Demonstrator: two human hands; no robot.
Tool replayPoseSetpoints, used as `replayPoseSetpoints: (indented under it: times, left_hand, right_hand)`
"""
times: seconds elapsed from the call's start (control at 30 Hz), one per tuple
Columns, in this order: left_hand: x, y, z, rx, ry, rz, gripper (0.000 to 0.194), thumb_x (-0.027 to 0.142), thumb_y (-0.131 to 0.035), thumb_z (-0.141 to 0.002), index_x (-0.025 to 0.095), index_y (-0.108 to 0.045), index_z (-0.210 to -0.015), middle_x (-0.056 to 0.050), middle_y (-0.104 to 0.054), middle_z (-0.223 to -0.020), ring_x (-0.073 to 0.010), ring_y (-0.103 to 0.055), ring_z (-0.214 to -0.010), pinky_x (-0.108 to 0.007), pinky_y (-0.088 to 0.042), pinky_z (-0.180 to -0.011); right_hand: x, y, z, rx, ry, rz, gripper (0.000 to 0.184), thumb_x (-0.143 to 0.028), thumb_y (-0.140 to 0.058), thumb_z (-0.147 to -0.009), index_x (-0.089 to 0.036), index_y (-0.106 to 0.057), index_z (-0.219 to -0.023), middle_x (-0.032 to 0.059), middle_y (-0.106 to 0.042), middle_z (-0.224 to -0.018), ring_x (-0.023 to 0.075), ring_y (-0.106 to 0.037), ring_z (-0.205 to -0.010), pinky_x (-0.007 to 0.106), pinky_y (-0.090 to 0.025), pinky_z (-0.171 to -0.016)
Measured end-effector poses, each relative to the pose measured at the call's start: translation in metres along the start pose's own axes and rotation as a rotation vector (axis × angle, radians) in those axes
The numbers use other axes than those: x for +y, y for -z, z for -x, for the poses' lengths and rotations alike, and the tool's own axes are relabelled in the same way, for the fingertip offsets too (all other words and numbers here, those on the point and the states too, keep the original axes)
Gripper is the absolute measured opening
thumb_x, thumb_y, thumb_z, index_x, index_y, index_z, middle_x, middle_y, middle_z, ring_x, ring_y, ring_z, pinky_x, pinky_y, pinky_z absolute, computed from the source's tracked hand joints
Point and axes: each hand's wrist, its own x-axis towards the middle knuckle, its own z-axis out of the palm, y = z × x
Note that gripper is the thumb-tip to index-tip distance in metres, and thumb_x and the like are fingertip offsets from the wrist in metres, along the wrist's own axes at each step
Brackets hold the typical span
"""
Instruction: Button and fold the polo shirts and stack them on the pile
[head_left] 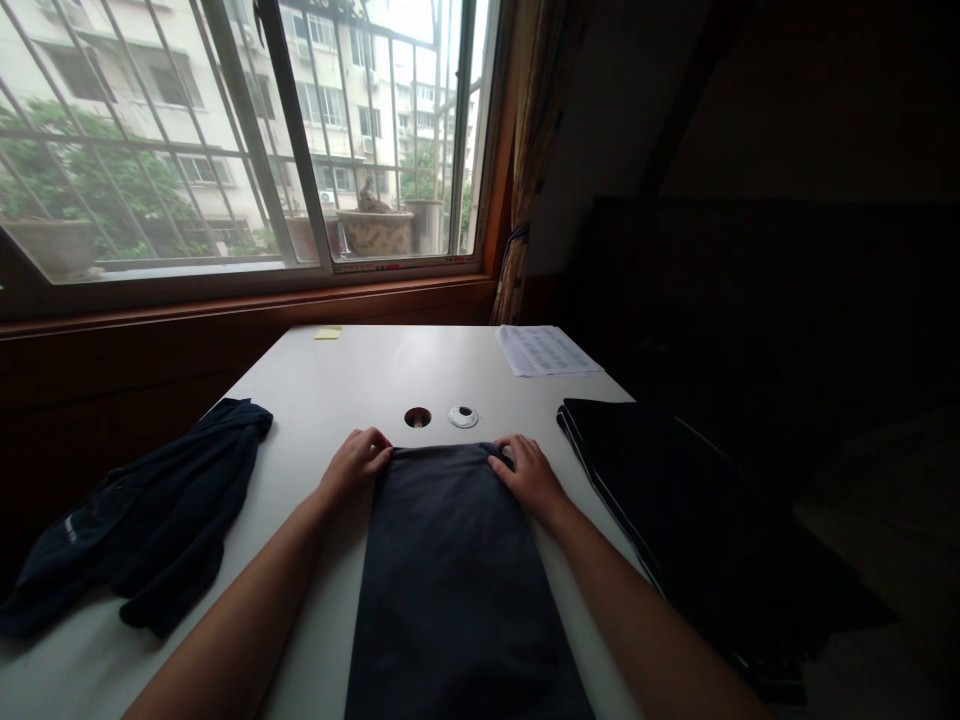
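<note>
A dark blue-grey folded garment (457, 580) lies lengthwise on the white table (360, 370) in front of me, running out at the bottom of the view. It looks smooth and flat; its exact kind I cannot make out. My left hand (357, 460) pinches its far left corner between thumb and fingers. At the far right corner, my right hand (527, 470) grips the edge, with the thumb on top of the cloth. The far edge stretches fairly straight between both hands.
A crumpled dark blue garment (165, 510) hangs over the table's left edge. Dark folded clothing (690, 520) lies at the right edge. Farther back are a cable hole (418, 418), its round white cover (463, 416), printed papers (547, 350) and a yellow note (328, 333).
</note>
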Motion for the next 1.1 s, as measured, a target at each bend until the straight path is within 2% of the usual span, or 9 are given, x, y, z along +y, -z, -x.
replayPoseSetpoints:
  times: [0.17,0.33,0.5,0.7,0.9,1.1]
  left_hand:
    - [0.001,-0.001,0.002,-0.015,0.069,0.090,0.022,0.045,-0.050,-0.092,0.024,-0.056,-0.094,-0.003,-0.067,-0.087,-0.0225,-0.064,-0.081,-0.035,-0.049,-0.073]
    - [0.004,-0.001,0.002,0.018,0.088,0.160,0.024,0.048,-0.049,-0.093,0.024,-0.051,-0.094,0.000,-0.065,-0.082,-0.0196,-0.062,-0.073,-0.032,-0.048,-0.068]
    - [0.007,-0.001,0.002,0.062,0.093,0.197,0.024,0.048,-0.049,-0.093,0.023,-0.047,-0.094,0.001,-0.063,-0.077,-0.0168,-0.059,-0.067,-0.030,-0.047,-0.064]
    - [0.007,-0.002,0.002,0.085,0.117,0.356,0.028,0.050,-0.054,-0.091,0.024,-0.044,-0.096,-0.001,-0.067,-0.087,-0.0165,-0.064,-0.070,-0.028,-0.049,-0.063]
    - [0.002,-0.006,0.001,0.075,0.142,0.467,0.031,0.051,-0.058,-0.090,0.025,-0.044,-0.100,-0.004,-0.070,-0.096,-0.0198,-0.070,-0.080,-0.028,-0.052,-0.064]
    - [0.001,-0.007,0.001,0.067,0.138,0.437,0.031,0.051,-0.057,-0.090,0.025,-0.046,-0.102,-0.005,-0.071,-0.098,-0.0206,-0.071,-0.083,-0.029,-0.052,-0.067]
  right_hand:
    - [-0.003,0.001,0.000,0.004,-0.045,-0.142,0.017,-0.036,-0.058,-0.087,-0.025,-0.054,-0.100,0.0064,-0.065,-0.102,0.0248,-0.061,-0.102,0.040,-0.048,-0.094]
    - [-0.006,0.003,0.000,0.026,-0.151,-0.344,0.023,-0.036,-0.057,-0.086,-0.026,-0.051,-0.106,0.0047,-0.067,-0.100,0.0228,-0.067,-0.095,0.038,-0.051,-0.088]
    - [-0.005,0.003,-0.001,0.107,-0.236,-0.488,0.024,-0.044,-0.057,-0.087,-0.026,-0.051,-0.100,0.0046,-0.066,-0.099,0.0215,-0.068,-0.082,0.036,-0.054,-0.078]
    - [-0.008,-0.002,-0.005,0.215,-0.268,-0.552,0.029,-0.051,-0.056,-0.086,-0.025,-0.047,-0.095,0.0064,-0.061,-0.101,0.0234,-0.063,-0.096,0.038,-0.054,-0.086]
    - [-0.009,-0.002,-0.006,0.211,-0.280,-0.547,0.032,-0.053,-0.057,-0.084,-0.025,-0.047,-0.095,0.0061,-0.060,-0.099,0.0245,-0.062,-0.098,0.038,-0.054,-0.083]
    - [-0.013,-0.002,-0.002,0.042,-0.319,-0.589,0.052,-0.055,-0.064,-0.081,-0.026,-0.044,-0.120,0.0077,-0.057,-0.117,0.0201,-0.067,-0.080,0.037,-0.057,-0.073]
